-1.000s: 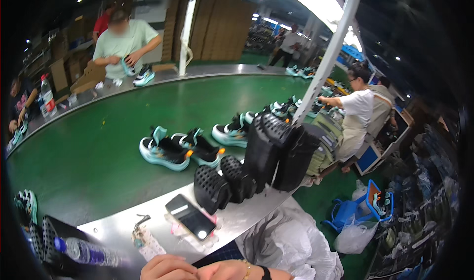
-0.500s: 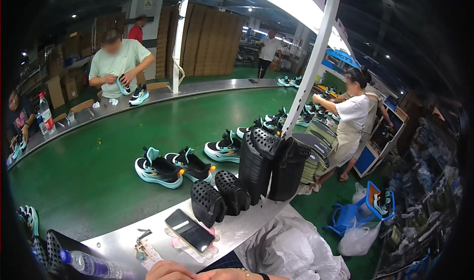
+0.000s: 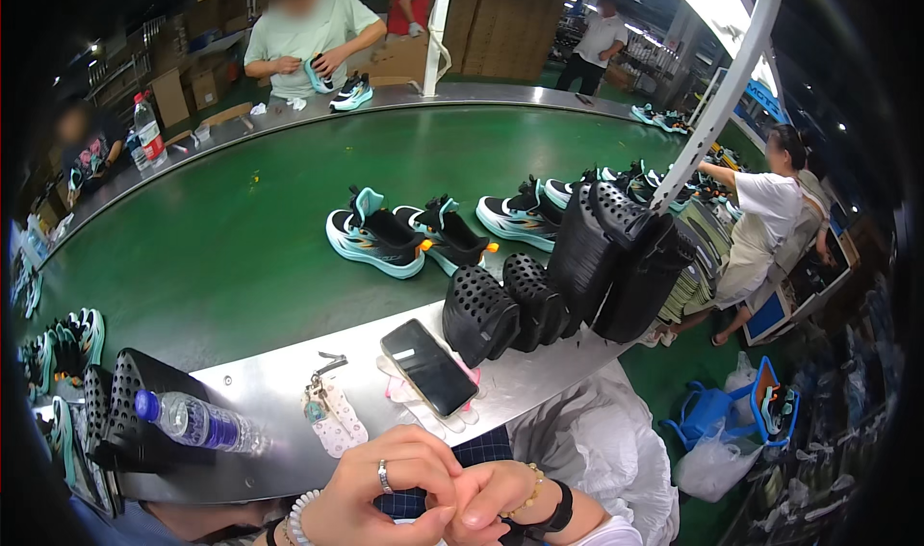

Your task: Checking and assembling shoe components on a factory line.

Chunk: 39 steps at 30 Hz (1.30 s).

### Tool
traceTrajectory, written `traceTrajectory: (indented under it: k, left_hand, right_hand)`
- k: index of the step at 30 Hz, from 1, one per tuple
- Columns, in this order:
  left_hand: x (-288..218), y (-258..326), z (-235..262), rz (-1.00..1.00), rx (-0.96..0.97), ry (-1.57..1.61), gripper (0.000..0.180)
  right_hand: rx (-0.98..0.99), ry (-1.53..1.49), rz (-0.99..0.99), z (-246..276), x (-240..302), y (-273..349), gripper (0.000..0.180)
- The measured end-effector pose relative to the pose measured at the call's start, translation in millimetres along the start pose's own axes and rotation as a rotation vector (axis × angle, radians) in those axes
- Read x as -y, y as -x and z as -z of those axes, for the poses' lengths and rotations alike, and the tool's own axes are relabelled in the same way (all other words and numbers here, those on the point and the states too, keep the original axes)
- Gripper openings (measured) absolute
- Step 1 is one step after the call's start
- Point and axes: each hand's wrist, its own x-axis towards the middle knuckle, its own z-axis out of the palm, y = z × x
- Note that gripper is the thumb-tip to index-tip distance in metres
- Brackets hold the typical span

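Observation:
My left hand (image 3: pixel 399 479), with a ring on one finger, is curled against my right hand (image 3: pixel 489 498) at the bottom of the view. Their fingers press together; anything small between them is hidden. Just beyond them a dark phone (image 3: pixel 429 366) rests on a pinkish-white glove (image 3: pixel 467 415) on the metal ledge. Left of the phone lies a patterned card holder (image 3: pixel 337 421) with a small metal clip. Two small black perforated shoe-shaped pieces (image 3: pixel 478 315) stand beyond the phone, beside two taller black ones (image 3: pixel 597 243).
Black and mint sneakers (image 3: pixel 373 238) sit on the green conveyor belt (image 3: pixel 241 257). A water bottle (image 3: pixel 207 423) lies at left by black perforated pieces (image 3: pixel 144 402). A white post (image 3: pixel 717 94) rises at right. White sheeting (image 3: pixel 597 440) hangs nearby. Co-workers handle shoes across the belt and at right.
The view has tilted down and turned left, so the scene sits higher and further right. Both my hands now show more fully, pressed together. The phone and glove stay put on the ledge.

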Motion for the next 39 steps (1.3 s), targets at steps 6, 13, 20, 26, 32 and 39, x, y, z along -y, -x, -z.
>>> traceTrajectory:
  k: [6,13,20,26,32,39]
  left_hand:
    - [-5,1,4,-0.057,0.072,-0.054,0.013]
    - [-6,0,5,-0.180,0.113,-0.195,0.017]
    - [-8,-8,7,-0.223,0.121,-0.282,0.017]
    - [-19,1,15,-0.252,0.122,-0.453,0.014]
    - [-11,3,0,-0.402,0.001,-0.439,0.015]
    - [-13,1,-1,-0.407,-0.022,-0.412,0.015]
  right_hand:
    - [0.038,-0.035,0.040,-7,-4,-1,0.049]
    - [-0.022,-0.027,0.031,-13,-2,3,0.048]
    - [-0.007,-0.092,0.025,-13,2,2,0.050]
    - [-0.085,-0.038,-0.016,-14,6,-8,0.052]
    - [-0.333,-0.178,0.118,-29,4,6,0.030]
    - [-0.346,-0.104,0.042,-26,10,1,0.046]
